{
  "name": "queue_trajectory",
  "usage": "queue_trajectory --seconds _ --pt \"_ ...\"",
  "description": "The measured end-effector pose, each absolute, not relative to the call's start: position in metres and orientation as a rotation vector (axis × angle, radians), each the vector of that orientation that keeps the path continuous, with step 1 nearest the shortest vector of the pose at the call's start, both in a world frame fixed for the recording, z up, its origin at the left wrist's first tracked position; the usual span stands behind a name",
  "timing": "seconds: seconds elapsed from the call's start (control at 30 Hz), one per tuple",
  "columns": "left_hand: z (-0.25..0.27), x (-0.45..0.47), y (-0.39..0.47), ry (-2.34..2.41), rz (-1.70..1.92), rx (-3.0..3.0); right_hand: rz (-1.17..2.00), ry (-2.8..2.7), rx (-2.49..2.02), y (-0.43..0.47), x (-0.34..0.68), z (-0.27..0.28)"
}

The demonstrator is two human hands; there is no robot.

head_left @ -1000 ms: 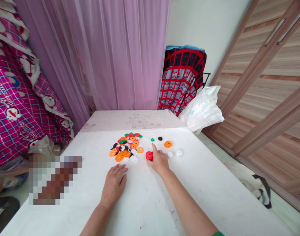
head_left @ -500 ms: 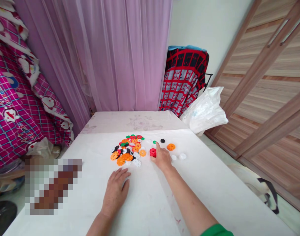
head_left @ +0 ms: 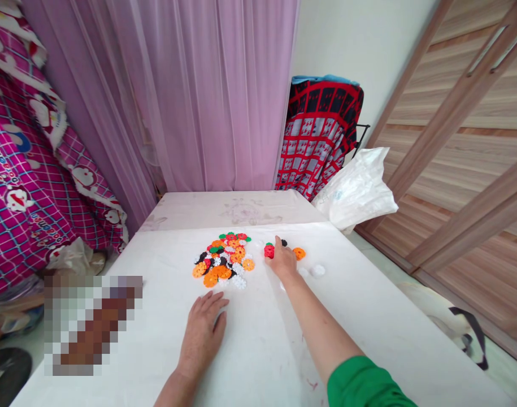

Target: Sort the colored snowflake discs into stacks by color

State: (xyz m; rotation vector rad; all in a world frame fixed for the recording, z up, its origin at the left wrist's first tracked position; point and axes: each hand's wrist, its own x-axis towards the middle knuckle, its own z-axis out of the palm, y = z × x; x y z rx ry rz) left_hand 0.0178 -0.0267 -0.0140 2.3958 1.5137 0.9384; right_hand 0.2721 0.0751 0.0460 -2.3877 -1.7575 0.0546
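Observation:
My left hand [head_left: 203, 330] rests on the white tabletop, fingers stretched forward, holding nothing. Just beyond its fingertips lies a pile of plastic snowflake discs [head_left: 223, 272] in orange, red, green, black and white. To the right of that pile, my right hand [head_left: 283, 263] has its thumb and index finger around a red snowflake disc [head_left: 269, 250], low over the cloth. A green disc [head_left: 269, 244] shows just behind the red one. Partly hidden by the index finger is a black disc [head_left: 284, 243]. An orange disc [head_left: 299, 253] and a white disc [head_left: 318, 271] lie right of the hand.
The table [head_left: 126, 333] has a white cover. A white plastic bag [head_left: 357, 189] stands at its far right corner, with a red-checked cloth [head_left: 313, 135] behind. Purple curtains [head_left: 216, 96] hang at the back, and a wooden wardrobe [head_left: 461, 158] stands at the right.
My right hand and the red disc have moved away from me, up to the green disc. My left hand stays on the table. The view has shifted slightly.

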Motion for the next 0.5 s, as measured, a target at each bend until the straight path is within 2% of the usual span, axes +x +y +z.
queue_trajectory --seconds 0.27,0.5 --pt "-0.013 0.018 -0.027 1.519 0.913 2.395 0.069 -1.748 -2.354 0.068 0.276 0.055" --pt "-0.014 0.017 -0.025 1.511 0.921 2.402 0.028 -1.675 -2.032 -0.001 0.294 0.052"
